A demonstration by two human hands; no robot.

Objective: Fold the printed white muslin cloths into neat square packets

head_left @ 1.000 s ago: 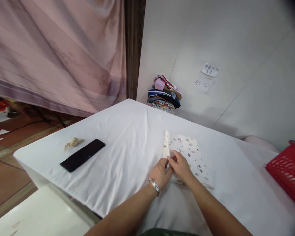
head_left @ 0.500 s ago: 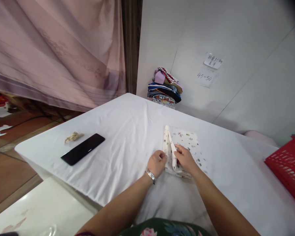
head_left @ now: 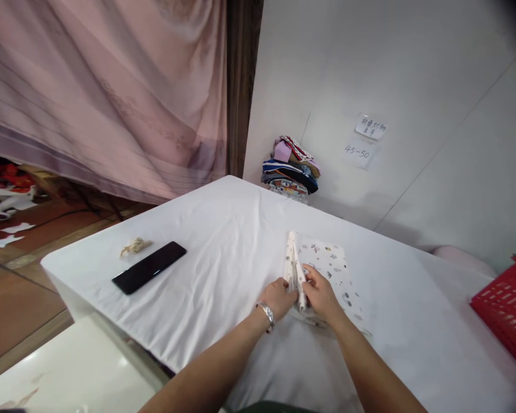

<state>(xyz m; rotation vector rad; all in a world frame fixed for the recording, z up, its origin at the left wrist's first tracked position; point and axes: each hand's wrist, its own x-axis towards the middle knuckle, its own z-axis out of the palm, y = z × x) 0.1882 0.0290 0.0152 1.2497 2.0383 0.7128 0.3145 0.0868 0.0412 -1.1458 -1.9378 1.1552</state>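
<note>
The folded cloth (head_left: pixel 333 272), white with a small scattered print, lies on the white-covered worktop (head_left: pixel 227 258) in front of the person. Clock positions are read from this cloth, with twelve o'clock pointing away from the person. A narrow flap stands partly raised along its 9 o'clock side.

The right hand (head_left: pixel 320 292) is positioned over the cloth, thumb and fingers closed on the flap. The left hand (head_left: pixel 278 299) is at the 8 o'clock edge, fingers narrow and touching the cloth; from where I stand, I cannot tell whether they pinch it. A silver bracelet (head_left: pixel 266 316) encircles the left wrist.

A black, phone-like slab (head_left: pixel 150 267) lies flat at 9 o'clock, well apart from the cloth. A beige bundle of cord (head_left: pixel 136 246) sits just beyond the slab. A red slotted basket (head_left: pixel 505 304) is located at 3 o'clock. Past the far edge of the worktop, a stack of folded fabrics (head_left: pixel 290 172) stands near 11 o'clock, against the wall.
</note>
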